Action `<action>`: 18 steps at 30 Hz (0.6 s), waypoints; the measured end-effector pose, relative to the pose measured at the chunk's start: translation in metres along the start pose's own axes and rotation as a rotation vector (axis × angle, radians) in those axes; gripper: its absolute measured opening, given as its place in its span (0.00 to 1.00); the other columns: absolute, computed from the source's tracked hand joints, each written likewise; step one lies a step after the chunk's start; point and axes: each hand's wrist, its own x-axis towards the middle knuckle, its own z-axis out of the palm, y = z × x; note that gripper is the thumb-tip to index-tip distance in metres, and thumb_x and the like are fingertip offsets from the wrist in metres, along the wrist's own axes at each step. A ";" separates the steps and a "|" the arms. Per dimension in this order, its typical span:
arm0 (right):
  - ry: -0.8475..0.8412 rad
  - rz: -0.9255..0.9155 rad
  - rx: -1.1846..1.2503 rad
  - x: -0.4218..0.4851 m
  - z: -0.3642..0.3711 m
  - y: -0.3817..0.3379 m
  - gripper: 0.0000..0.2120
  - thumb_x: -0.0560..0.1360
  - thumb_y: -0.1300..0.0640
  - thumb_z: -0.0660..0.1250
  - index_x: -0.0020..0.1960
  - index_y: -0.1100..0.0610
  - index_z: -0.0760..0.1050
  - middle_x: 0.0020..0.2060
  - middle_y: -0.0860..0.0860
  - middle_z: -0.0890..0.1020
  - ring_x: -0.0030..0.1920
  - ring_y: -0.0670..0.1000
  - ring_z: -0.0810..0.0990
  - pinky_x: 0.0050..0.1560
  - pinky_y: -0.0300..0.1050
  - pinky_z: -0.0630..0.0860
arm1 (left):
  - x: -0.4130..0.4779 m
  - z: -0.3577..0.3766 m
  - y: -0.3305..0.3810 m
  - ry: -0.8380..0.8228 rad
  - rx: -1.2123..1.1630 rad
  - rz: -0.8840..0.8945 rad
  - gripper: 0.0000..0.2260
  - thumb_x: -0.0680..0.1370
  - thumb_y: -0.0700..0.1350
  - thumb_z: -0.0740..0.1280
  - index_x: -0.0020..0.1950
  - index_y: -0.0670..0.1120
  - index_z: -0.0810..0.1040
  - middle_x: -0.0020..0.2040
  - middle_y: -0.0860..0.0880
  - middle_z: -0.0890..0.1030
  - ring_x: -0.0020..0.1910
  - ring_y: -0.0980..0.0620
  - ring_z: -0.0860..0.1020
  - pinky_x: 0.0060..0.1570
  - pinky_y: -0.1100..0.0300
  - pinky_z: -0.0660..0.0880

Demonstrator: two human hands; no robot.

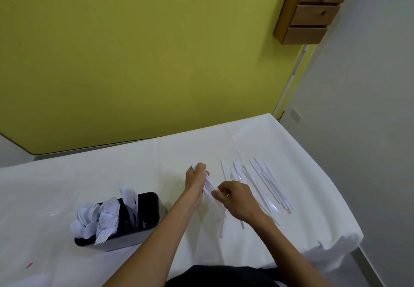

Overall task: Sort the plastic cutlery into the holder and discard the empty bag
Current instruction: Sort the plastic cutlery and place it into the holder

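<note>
Leftward, holder (143, 235) (black), spoons (83, 217), forks (107, 221) inside

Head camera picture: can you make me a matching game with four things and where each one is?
Things
1. holder
2. loose knives
3. bundle of knives
4. wooden drawers

Places
A. held between the left hand and the right hand
B. up high on the right, off the table
C. lying flat on the tablecloth, right of the hands
D. standing on the tablecloth at the left, with spoons and forks in it

Pairs: 1-D, 2-C, 3-A, 4-B
</note>
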 end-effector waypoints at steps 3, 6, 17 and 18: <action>0.010 0.000 0.012 0.002 0.002 0.004 0.11 0.79 0.44 0.65 0.43 0.49 0.79 0.33 0.42 0.78 0.34 0.41 0.75 0.35 0.33 0.65 | -0.002 0.000 0.004 -0.005 -0.236 -0.061 0.06 0.81 0.42 0.60 0.50 0.40 0.73 0.41 0.43 0.77 0.39 0.46 0.79 0.46 0.50 0.81; 0.108 -0.002 0.077 -0.001 0.006 0.007 0.16 0.81 0.44 0.61 0.46 0.53 0.81 0.38 0.45 0.82 0.38 0.41 0.77 0.40 0.38 0.71 | -0.004 -0.003 0.010 0.036 -0.372 -0.074 0.05 0.82 0.41 0.61 0.48 0.40 0.73 0.40 0.43 0.76 0.37 0.47 0.78 0.39 0.53 0.79; 0.235 0.683 1.120 0.025 0.015 -0.020 0.11 0.80 0.51 0.55 0.48 0.57 0.72 0.48 0.55 0.75 0.49 0.56 0.77 0.55 0.52 0.75 | -0.028 0.012 0.023 0.023 -0.449 0.004 0.04 0.77 0.38 0.65 0.43 0.40 0.76 0.33 0.46 0.79 0.33 0.49 0.79 0.50 0.50 0.80; 0.265 0.713 1.158 0.026 0.014 -0.017 0.10 0.80 0.54 0.55 0.45 0.57 0.71 0.46 0.55 0.74 0.46 0.56 0.76 0.53 0.52 0.75 | -0.029 0.012 0.022 0.018 -0.474 0.011 0.04 0.78 0.38 0.65 0.43 0.40 0.76 0.34 0.45 0.79 0.33 0.49 0.79 0.50 0.50 0.80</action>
